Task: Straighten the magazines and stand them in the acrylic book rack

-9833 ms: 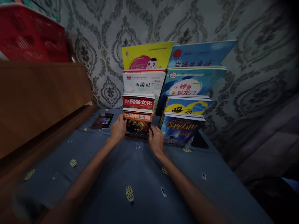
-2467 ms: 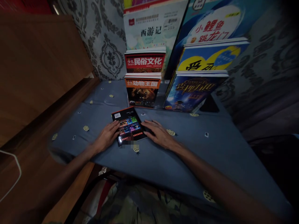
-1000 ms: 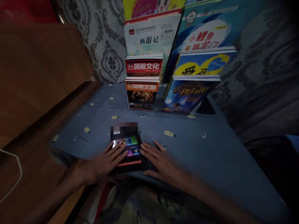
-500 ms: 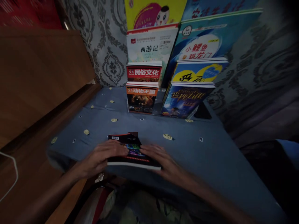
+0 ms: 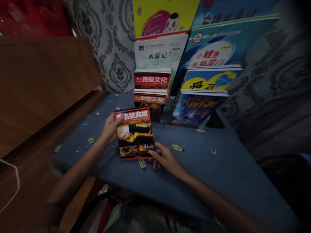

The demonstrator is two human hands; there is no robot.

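A small book with an orange-red title band and a Great Wall picture [image 5: 134, 133] is held front cover up, just above the blue patterned cloth [image 5: 194, 161]. My left hand [image 5: 109, 128] grips its upper left edge. My right hand [image 5: 165, 157] holds its lower right corner from below. Right behind it, two rows of books lean against the wall: a lion-cover book [image 5: 150, 104] at the front left and a dark blue fantasy-cover book [image 5: 198, 109] at the front right.
Taller books stand stepped behind them up to a yellow one [image 5: 162, 17]. A wooden headboard [image 5: 43, 84] runs along the left, a red crate [image 5: 34, 17] above it. Patterned grey wallpaper [image 5: 107, 45] backs the scene. A dark object [image 5: 215, 120] lies behind the right stack.
The book lay back cover up on the cloth under both hands. It has been lifted, turned over and now shows its front cover, nearer the book rows.
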